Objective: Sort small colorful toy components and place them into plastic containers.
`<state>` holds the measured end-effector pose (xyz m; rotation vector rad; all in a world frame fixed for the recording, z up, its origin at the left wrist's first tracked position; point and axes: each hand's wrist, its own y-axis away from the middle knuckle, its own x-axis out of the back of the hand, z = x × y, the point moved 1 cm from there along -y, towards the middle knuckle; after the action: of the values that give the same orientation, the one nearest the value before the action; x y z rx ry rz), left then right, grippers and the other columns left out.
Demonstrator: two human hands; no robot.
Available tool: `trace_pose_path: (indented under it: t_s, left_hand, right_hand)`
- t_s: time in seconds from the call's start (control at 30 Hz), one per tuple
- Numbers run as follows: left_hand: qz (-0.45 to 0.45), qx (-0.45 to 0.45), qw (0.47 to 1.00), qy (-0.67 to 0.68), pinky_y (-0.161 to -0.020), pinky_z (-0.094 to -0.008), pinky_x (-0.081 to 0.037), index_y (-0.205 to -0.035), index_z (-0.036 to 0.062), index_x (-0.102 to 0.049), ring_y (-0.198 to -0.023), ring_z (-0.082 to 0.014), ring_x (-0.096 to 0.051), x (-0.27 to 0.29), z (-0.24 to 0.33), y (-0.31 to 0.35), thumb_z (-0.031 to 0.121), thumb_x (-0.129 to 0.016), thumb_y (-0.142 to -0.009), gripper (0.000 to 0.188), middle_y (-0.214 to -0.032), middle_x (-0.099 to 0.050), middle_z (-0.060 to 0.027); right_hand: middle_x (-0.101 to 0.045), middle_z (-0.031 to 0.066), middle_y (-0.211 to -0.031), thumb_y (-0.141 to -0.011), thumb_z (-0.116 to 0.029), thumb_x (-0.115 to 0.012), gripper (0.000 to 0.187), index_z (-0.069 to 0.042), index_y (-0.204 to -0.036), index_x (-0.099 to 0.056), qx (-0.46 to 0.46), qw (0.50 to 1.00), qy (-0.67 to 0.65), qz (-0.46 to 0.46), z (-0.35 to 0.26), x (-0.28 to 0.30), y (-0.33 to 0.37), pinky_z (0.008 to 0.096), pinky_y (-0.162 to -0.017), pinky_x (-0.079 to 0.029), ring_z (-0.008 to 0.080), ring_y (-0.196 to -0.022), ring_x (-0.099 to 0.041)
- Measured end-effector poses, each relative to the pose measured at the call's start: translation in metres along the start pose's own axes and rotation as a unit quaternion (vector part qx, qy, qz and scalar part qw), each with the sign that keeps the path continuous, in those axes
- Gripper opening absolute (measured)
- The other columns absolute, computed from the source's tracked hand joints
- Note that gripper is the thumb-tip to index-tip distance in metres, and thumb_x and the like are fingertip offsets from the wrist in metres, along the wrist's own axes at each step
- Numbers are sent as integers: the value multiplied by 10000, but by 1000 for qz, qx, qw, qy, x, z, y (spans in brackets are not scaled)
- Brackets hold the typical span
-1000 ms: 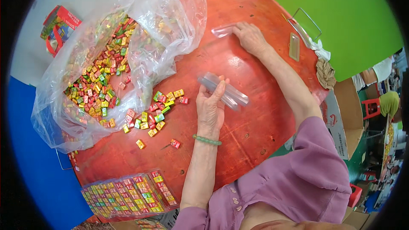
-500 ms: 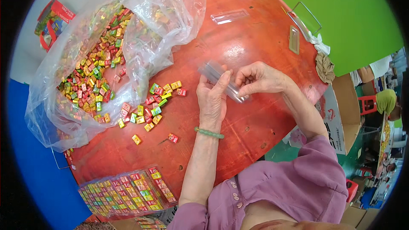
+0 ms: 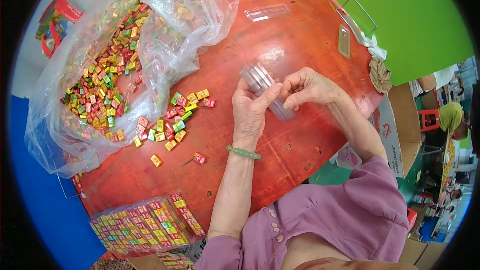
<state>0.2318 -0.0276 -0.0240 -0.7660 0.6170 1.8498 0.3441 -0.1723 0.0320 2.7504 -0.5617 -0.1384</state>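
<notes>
My left hand (image 3: 251, 110) is closed around a small stack of long, narrow clear plastic trays (image 3: 260, 76), thumb on top. The stack slants over the red tabletop. At its right side, my right hand (image 3: 311, 89) has its fingers curled and its thumb tip close to the stack's edge. Whether those fingertips pinch a tray edge is hidden. Left of my left hand lies a loose group of small candy-like boxes (image 3: 170, 132) in red, yellow and green. Many more fill an open clear plastic bag (image 3: 155, 65).
Filled trays (image 3: 145, 225) lie in rows at the table's near left edge. Single clear trays (image 3: 267, 12) lie at the far side and far right (image 3: 344, 41). Crumpled brown paper (image 3: 380, 76) sits on the right edge, with a cardboard box (image 3: 404, 125) beside the table.
The stack has turned in my left hand, so its tray edges show more plainly. My right hand has shifted slightly along it. The whole view has moved a little.
</notes>
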Motion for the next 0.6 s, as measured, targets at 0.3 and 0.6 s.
trace_pose_path:
  t_s: [0.3, 0.6]
  left_hand:
    - [-9, 32, 999, 17, -915, -318, -562, -1211, 16, -604, -1010, -176, -686, -1, 3, -2, -4, -796, -856, 404, -1110, -687, -82]
    - [65, 32, 994, 84, -1067, -423, -507, -1311, 18, -529, -1182, -275, -645, 9, 1, -6, -43, -718, -903, 454, -1226, -634, -131]
  right_hand:
    - [-704, 20, -795, -931, -99, -720, 73, -27, -917, -717, -1, 1000, 28, -6, -7, 11, 9, 242, -623, -516, 97, -697, -658]
    - [-646, 117, -1006, -822, 6, -566, 241, -76, -1039, -634, 168, 659, 690, 246, 4, 74, -40, 461, -777, -518, 342, -969, -648]
